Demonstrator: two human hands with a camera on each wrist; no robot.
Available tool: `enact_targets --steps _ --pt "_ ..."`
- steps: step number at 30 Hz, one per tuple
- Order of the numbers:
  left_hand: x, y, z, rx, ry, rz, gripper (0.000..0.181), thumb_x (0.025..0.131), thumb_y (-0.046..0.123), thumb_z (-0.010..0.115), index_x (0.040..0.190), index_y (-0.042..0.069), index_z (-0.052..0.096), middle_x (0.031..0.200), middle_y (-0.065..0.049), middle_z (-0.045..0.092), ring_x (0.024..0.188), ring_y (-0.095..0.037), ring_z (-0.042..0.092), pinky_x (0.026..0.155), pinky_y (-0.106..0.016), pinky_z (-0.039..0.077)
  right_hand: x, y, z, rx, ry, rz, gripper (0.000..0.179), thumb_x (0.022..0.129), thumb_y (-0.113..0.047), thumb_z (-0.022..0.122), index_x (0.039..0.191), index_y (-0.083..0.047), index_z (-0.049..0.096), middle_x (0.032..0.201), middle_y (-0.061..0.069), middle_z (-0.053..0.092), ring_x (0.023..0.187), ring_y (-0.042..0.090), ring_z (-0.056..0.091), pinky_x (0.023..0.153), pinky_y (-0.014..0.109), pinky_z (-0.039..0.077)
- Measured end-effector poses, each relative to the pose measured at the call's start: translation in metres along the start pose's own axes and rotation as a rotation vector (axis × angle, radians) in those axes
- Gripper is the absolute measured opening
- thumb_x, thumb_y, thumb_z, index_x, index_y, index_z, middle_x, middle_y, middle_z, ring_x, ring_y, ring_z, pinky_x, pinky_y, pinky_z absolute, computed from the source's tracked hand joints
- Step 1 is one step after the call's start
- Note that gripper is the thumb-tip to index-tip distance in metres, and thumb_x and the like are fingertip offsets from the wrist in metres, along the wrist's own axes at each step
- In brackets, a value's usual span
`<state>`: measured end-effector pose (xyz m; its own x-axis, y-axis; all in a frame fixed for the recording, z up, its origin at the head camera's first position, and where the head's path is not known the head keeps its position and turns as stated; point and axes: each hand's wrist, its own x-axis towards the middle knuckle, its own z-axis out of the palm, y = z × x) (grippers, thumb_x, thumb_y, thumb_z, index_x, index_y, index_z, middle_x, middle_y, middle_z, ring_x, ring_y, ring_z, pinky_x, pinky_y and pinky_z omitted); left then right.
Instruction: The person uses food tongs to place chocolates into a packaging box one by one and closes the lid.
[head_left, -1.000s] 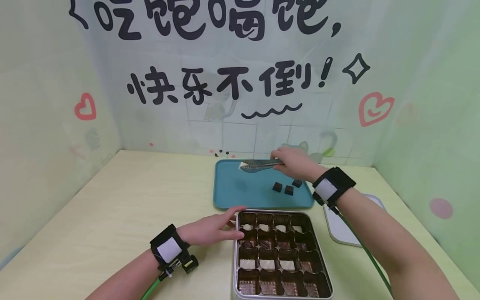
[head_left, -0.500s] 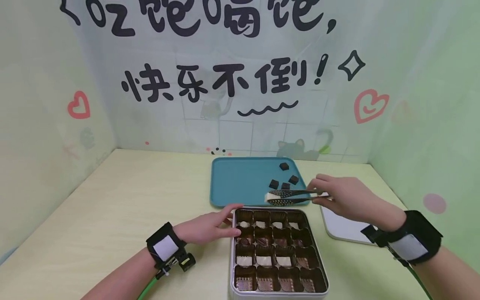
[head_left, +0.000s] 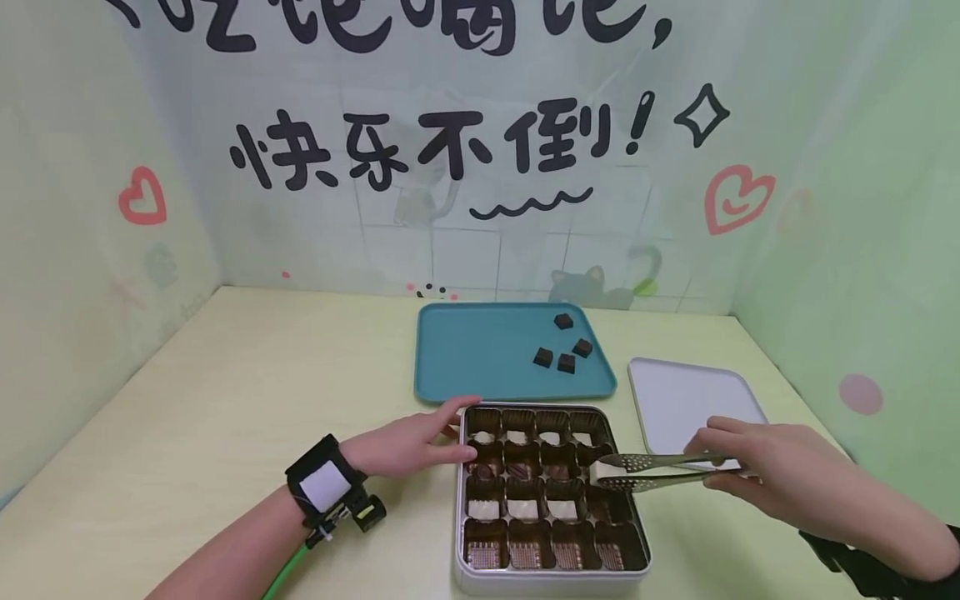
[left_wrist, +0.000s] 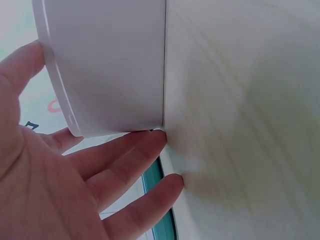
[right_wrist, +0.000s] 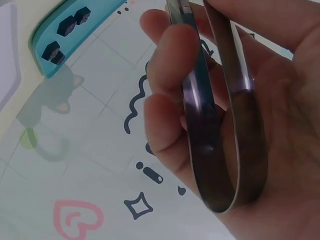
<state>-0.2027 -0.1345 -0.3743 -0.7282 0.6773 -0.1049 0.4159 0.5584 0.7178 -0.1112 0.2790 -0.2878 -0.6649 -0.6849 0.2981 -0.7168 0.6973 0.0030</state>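
A metal tin (head_left: 551, 577) with a brown divided insert stands at the table's front, white and brown chocolates in its compartments. At its far left corner my left hand (head_left: 405, 444) rests against it, thumb at the left rim and fingers extended along the far side. In the left wrist view, the thumb and fingertips touch the pale tin wall (left_wrist: 110, 65). My right hand (head_left: 795, 475) holds metal tongs (head_left: 667, 478), whose bent end (right_wrist: 217, 200) lies in the palm. Between the tong tips is a white chocolate piece (head_left: 598, 472), over the tin's right side.
Behind the tin lies a blue tray (head_left: 472, 358) with several dark chocolate pieces (head_left: 566, 363) at its right. A pale lilac tray (head_left: 686, 400) lies to the right, partly behind my right hand. Printed cloth walls (head_left: 480, 250) enclose the table (head_left: 300, 358) at back and sides.
My right hand has carried the tongs and white piece from above the blue tray toward me and right, to above the tin. My left hand stays at the tin's corner.
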Motion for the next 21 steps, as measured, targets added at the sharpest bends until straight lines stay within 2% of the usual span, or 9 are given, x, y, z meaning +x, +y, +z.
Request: enact_targets --steps 4,7,14,18,21 --pt "0.0 0.0 -0.002 0.003 0.004 -0.001 0.076 0.097 0.049 0.054 0.155 0.02 0.015 0.133 -0.019 0.053 0.112 -0.027 0.058 0.09 -0.042 0.046 -0.003 -0.004 -0.001 0.0 -0.006 -0.024 0.04 0.069 -0.015 0.084 0.099 -0.031 0.062 0.091 -0.025 0.053 0.061 -0.01 0.05 0.048 0.015 0.036" --pt "0.0 0.0 -0.002 -0.002 0.0 -0.004 0.076 0.097 0.049 0.054 0.155 0.02 0.015 0.135 -0.018 0.052 0.114 -0.028 0.057 0.091 -0.042 0.046 -0.001 -0.008 -0.001 -0.024 -0.005 -0.052 0.04 0.067 -0.017 0.084 0.098 -0.031 0.062 0.088 -0.025 0.05 0.058 -0.011 0.042 0.048 0.015 0.034" --pt "0.0 0.002 -0.001 -0.006 0.0 0.001 0.076 0.097 0.049 0.054 0.155 0.02 0.015 0.133 -0.017 0.053 0.117 -0.027 0.055 0.093 -0.042 0.045 0.011 -0.021 -0.005 -0.153 -0.009 -0.101 0.043 0.059 -0.019 0.088 0.088 -0.027 0.058 0.076 -0.02 0.033 0.055 -0.004 0.031 0.046 0.019 0.029" --pt "0.0 0.001 -0.001 -0.009 -0.002 0.004 0.075 0.097 0.048 0.054 0.155 0.02 0.015 0.137 -0.019 0.05 0.123 -0.03 0.052 0.096 -0.044 0.044 0.022 -0.03 -0.007 -0.254 -0.058 -0.118 0.046 0.056 -0.018 0.09 0.079 -0.025 0.051 0.072 -0.017 0.028 0.051 0.002 0.029 0.046 0.022 0.028" --pt "0.0 0.001 0.0 -0.013 -0.004 0.002 0.075 0.098 0.048 0.054 0.155 0.02 0.015 0.138 -0.02 0.049 0.12 -0.031 0.053 0.093 -0.043 0.045 0.03 -0.035 -0.007 -0.32 -0.124 -0.13 0.045 0.057 -0.02 0.09 0.076 -0.022 0.049 0.069 -0.014 0.027 0.048 0.007 0.03 0.047 0.023 0.03"
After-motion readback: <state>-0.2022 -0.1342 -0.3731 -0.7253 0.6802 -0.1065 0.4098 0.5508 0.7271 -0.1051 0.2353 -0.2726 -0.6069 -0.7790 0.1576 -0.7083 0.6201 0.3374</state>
